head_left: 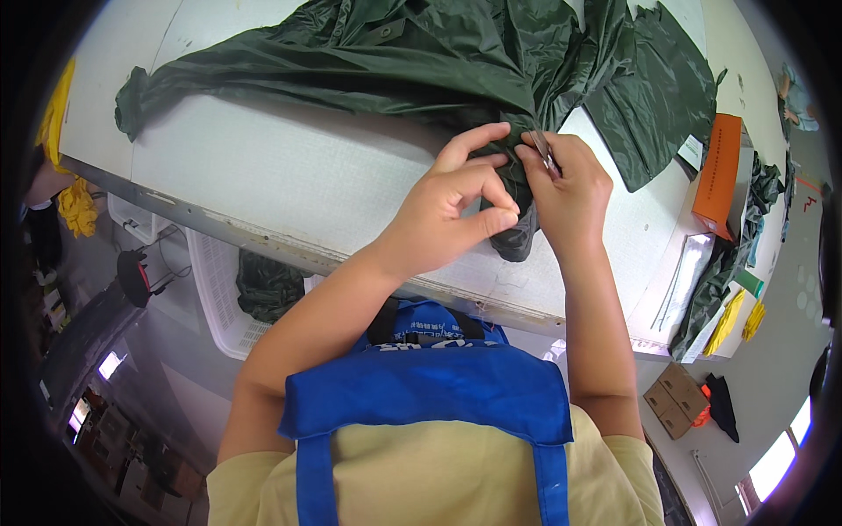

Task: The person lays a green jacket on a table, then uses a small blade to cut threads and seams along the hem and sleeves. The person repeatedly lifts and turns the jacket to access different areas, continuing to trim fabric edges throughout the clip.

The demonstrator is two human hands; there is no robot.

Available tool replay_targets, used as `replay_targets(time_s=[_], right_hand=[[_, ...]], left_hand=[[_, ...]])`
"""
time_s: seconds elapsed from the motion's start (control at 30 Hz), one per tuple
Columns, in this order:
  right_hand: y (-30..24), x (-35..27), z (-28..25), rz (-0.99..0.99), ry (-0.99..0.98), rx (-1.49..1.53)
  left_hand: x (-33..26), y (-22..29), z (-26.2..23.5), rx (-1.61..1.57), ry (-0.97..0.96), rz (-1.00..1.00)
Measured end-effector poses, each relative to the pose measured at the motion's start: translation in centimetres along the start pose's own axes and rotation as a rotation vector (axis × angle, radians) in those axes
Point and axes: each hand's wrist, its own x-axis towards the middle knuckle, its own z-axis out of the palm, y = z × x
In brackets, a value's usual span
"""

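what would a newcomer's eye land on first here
First, the shiny dark green garment sprawled over the white worktable, filling the top of the view. Next, the two bare hands at the centre: the left hand pinches a fold of it, while the right hand holds a small metal tool to the fabric. The bright blue apron fills the bottom.
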Motion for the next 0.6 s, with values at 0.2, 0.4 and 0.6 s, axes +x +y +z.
replay_targets(time_s=[0.2,0.4,0.6], right_hand=[[2.0,0.3,2.2,-0.019,-0.101,-0.098],[2.6,1.1,1.9,0.269,-0.282,0.317],[3.3,0.4,-0.2,0.6,-0.423,0.917]], left_hand=[[0.0,-1.3,-0.8,0.004,0.053,-0.055],[-0.6,-1.0,-1.2,0.067,0.068,-0.077],[-0.7,-0.4,-0.5,0.333,0.098,0.003]])
